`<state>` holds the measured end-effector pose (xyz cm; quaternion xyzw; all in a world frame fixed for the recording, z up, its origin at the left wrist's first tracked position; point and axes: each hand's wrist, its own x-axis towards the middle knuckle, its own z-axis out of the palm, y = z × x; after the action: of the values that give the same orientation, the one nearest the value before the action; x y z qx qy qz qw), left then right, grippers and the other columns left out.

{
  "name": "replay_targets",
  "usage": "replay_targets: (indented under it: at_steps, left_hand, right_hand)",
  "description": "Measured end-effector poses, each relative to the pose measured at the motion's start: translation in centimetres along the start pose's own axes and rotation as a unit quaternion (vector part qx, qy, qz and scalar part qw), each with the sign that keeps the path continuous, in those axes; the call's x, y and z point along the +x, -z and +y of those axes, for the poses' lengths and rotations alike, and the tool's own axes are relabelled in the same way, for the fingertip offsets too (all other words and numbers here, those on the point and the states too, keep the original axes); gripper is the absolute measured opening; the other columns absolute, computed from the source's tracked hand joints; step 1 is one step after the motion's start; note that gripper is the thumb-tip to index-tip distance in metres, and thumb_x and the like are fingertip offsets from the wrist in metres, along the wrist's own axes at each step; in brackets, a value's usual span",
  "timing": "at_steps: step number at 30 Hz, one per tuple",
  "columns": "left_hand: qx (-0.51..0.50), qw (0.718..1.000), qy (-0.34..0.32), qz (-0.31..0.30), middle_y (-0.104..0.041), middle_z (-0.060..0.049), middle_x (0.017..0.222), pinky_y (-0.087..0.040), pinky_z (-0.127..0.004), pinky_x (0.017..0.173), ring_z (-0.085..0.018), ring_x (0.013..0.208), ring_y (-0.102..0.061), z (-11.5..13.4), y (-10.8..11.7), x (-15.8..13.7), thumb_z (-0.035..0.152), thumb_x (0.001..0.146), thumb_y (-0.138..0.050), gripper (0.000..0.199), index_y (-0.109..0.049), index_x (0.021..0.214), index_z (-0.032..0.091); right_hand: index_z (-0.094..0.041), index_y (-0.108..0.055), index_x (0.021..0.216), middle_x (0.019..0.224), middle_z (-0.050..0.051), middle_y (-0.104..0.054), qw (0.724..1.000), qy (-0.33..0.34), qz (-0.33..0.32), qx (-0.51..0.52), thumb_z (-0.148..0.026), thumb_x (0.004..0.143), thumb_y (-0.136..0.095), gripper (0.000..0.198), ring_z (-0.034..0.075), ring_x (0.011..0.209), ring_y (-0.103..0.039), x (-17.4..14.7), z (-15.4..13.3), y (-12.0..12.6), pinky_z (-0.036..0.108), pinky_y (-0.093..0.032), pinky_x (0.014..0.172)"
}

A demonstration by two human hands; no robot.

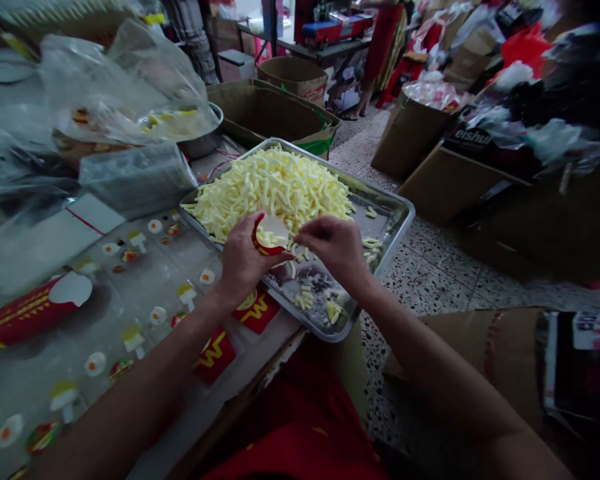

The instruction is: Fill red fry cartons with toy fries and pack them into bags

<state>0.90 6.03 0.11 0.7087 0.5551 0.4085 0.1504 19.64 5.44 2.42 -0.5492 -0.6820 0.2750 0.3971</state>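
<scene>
My left hand (243, 260) is wrapped round a small red fry carton (270, 251) with a white inside, tilted so its mouth faces me. Some pale yellow fry-shaped sticks show in the carton. Just to its right, my right hand (337, 250) is closed, its fingertips pinched together over the tray; whatever they hold is hidden. Beneath both hands lies a metal tray (397, 227). A large heap of pale yellow fry-shaped sticks (280, 183) fills its far left part, and a few loose ones lie toward the near and right sides.
Flat red cartons with a yellow mark (215, 357) lie by the table's front edge. Stacked red cartons (35, 310) are at the left. A clear plastic box (137, 177) and plastic bags (125, 87) stand behind. Cardboard boxes (275, 117) crowd the floor. Another person stands farther back.
</scene>
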Motion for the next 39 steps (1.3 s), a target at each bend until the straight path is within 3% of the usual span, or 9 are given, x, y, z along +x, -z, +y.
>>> replay_targets:
  at_steps: [4, 8, 14, 19, 22, 27, 30, 33, 39]
  left_hand:
    - [0.008, 1.0, -0.017, -0.003, -0.065, -0.013, 0.132, -0.045, -0.042, 0.11, -0.03, 0.123, -0.061, -0.6, 1.2, -0.4, 0.05, 0.057, -0.092, 0.09, -0.054, 0.131, 0.018]
    - [0.034, 0.999, -0.01, -0.005, -0.065, -0.012, 0.131, -0.046, -0.043, 0.109, -0.031, 0.122, -0.061, -0.7, 2.1, -1.4, 0.051, 0.056, -0.093, 0.09, -0.054, 0.131, 0.02]
    - [0.074, 0.997, 0.002, -0.028, -0.065, -0.014, 0.13, -0.046, -0.047, 0.107, -0.034, 0.121, -0.061, -0.7, 3.6, -3.4, 0.051, 0.057, -0.092, 0.09, -0.055, 0.132, 0.018]
    - [0.028, 0.998, 0.057, 0.012, -0.066, -0.015, 0.127, -0.048, -0.046, 0.106, -0.033, 0.117, -0.063, -0.9, 5.9, -5.4, 0.043, 0.058, -0.091, 0.082, -0.057, 0.129, 0.017]
    - [0.0, 0.993, 0.101, 0.06, -0.066, -0.013, 0.126, -0.049, -0.046, 0.105, -0.031, 0.116, -0.063, -1.9, 8.0, -6.6, 0.039, 0.06, -0.09, 0.08, -0.056, 0.13, 0.021]
    - [-0.013, 0.986, 0.143, 0.085, -0.062, -0.017, 0.135, -0.048, -0.051, 0.108, -0.034, 0.124, -0.06, -4.1, 11.5, -8.1, 0.041, 0.055, -0.093, 0.095, -0.052, 0.138, 0.021]
    - [-0.011, 0.988, 0.148, 0.048, -0.06, -0.018, 0.139, -0.048, -0.052, 0.107, -0.035, 0.128, -0.058, -6.8, 15.7, -8.5, 0.046, 0.052, -0.094, 0.1, -0.053, 0.14, 0.02]
    - [0.04, 0.982, 0.183, 0.039, -0.068, -0.014, 0.129, -0.052, -0.049, 0.1, -0.032, 0.119, -0.063, -11.0, 22.9, -9.1, 0.05, 0.062, -0.089, 0.074, -0.066, 0.128, 0.022]
    - [0.165, 0.924, 0.292, 0.184, -0.076, -0.01, 0.107, -0.055, -0.038, 0.089, -0.024, 0.096, -0.071, -18.2, 37.5, -13.8, 0.052, 0.075, -0.076, 0.055, -0.07, 0.118, 0.018]
  right_hand:
    - [-0.02, -0.079, 0.08, 0.07, 0.006, -0.072, 0.957, -0.034, -0.14, -0.251, -0.036, 0.082, -0.07, 0.018, 0.018, 0.069, -0.064, -1.4, 1.5, -1.5, 0.029, -0.04, 0.063]
    - [-0.02, -0.08, 0.079, 0.073, 0.008, -0.073, 0.931, -0.047, -0.172, -0.318, -0.031, 0.077, -0.07, 0.015, 0.02, 0.069, -0.065, -1.2, 1.4, -1.9, 0.029, -0.038, 0.06]
    - [-0.019, -0.075, 0.077, 0.068, 0.002, -0.07, 0.998, -0.025, -0.03, -0.051, -0.033, 0.08, -0.069, 0.016, 0.015, 0.062, -0.061, -0.7, -2.5, -1.6, 0.027, -0.042, 0.058]
    - [-0.019, -0.079, 0.083, 0.092, 0.01, -0.067, 0.991, 0.109, -0.064, -0.035, -0.034, 0.089, -0.062, 0.024, 0.021, 0.086, -0.063, -1.7, -5.9, -5.9, 0.034, -0.049, 0.076]
    - [-0.021, -0.078, 0.103, 0.115, 0.014, -0.064, 0.989, 0.105, -0.102, 0.031, -0.043, 0.089, -0.064, 0.029, 0.026, 0.101, -0.064, -3.2, -6.8, -8.7, 0.036, -0.053, 0.078]
    - [-0.021, -0.072, 0.114, 0.083, 0.005, -0.072, 0.967, 0.035, -0.198, 0.154, -0.043, 0.09, -0.062, 0.034, 0.02, 0.072, -0.066, -3.4, -8.4, -13.1, 0.031, -0.053, 0.064]
    - [-0.019, -0.074, 0.11, 0.09, 0.006, -0.076, 0.963, 0.043, -0.217, 0.151, -0.039, 0.087, -0.063, 0.032, 0.022, 0.079, -0.069, -0.7, -9.9, -15.4, 0.033, -0.054, 0.071]
    - [-0.016, -0.076, 0.103, 0.09, 0.007, -0.077, 0.957, 0.059, -0.25, 0.135, -0.036, 0.082, -0.066, 0.031, 0.022, 0.08, -0.069, 3.0, -11.5, -17.6, 0.033, -0.053, 0.073]
    - [-0.017, -0.077, 0.103, 0.083, 0.004, -0.076, 0.901, 0.103, -0.39, 0.16, -0.038, 0.081, -0.07, 0.031, 0.019, 0.073, -0.067, 4.5, -16.6, -24.5, 0.031, -0.052, 0.068]
